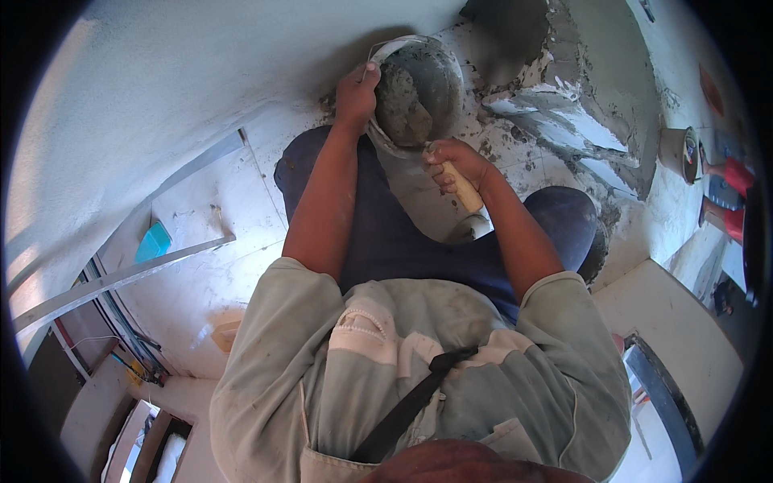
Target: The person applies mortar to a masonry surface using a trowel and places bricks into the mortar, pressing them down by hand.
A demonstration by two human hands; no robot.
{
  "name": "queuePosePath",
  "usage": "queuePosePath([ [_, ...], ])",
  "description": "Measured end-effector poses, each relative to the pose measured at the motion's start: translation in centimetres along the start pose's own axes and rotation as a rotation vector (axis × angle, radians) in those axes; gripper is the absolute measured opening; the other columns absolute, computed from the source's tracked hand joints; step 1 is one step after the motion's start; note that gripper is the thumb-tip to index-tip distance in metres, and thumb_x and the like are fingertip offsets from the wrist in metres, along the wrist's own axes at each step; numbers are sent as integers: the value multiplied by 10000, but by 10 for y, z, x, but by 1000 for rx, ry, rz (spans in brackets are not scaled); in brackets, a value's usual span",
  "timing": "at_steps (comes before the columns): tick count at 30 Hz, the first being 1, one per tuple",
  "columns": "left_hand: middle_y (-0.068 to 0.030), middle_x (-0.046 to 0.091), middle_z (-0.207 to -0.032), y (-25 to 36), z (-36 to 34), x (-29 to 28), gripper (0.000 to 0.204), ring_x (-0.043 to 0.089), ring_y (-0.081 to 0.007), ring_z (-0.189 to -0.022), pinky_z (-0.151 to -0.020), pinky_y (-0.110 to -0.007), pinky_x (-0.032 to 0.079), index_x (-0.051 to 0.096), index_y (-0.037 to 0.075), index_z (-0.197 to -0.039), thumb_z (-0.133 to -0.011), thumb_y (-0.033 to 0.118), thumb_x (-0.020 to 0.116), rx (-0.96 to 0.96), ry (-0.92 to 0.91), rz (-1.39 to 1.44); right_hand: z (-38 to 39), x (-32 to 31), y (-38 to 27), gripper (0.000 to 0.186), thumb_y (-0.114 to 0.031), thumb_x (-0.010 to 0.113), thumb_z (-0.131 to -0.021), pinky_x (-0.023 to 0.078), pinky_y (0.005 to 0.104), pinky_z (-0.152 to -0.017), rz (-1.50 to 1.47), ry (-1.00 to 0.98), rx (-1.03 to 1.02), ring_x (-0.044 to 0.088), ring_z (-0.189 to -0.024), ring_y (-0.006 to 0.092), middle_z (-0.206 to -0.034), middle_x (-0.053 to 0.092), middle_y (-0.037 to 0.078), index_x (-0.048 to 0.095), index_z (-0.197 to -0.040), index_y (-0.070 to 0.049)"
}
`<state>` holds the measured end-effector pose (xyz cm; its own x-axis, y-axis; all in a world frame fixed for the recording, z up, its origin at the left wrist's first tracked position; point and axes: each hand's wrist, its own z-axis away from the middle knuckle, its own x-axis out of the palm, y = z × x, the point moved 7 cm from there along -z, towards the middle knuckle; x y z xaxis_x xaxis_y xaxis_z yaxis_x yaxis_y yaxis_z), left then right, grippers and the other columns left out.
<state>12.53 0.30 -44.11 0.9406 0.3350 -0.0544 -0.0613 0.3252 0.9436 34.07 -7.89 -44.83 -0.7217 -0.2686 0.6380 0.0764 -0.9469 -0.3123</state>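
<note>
One shirt [483, 386] — left fingers [370, 72] grip one bucket [448, 84], right fingers [440, 171] wrap one tan handle [465, 193].

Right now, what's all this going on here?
Someone's left hand grips the rim of a bucket in front of them, which holds a grey, mortar-like mix. Their right hand holds a tool by its pale handle at the bucket's near edge; its working end is hard to make out. Spattered floor shows to the right.

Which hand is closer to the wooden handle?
Right. The right hand is wrapped around the wooden handle; the left hand is apart from it, farther left, at the left edge of the bucket.
</note>
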Motion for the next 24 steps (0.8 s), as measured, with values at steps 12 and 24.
queuePosePath([
  [12,-181,667,-1126,-1,31,-59,547,589,-210,-1015,-898,-344,454,614,-84,-1233,-989,402,560,-21,244,25,21,7,-57,172,-229,571,-889,426,273,-445,-384,-221,-225,472,-532,127,-718,500,1,538,-939,-68],
  [24,-135,694,-1001,-8,21,-51,482,595,-208,-924,-851,-356,458,667,-54,-1153,-990,387,556,2,232,-15,9,-63,-63,234,-259,560,-908,473,282,-511,-338,-207,-207,508,-560,152,-734,527,35,575,-933,-26],
])
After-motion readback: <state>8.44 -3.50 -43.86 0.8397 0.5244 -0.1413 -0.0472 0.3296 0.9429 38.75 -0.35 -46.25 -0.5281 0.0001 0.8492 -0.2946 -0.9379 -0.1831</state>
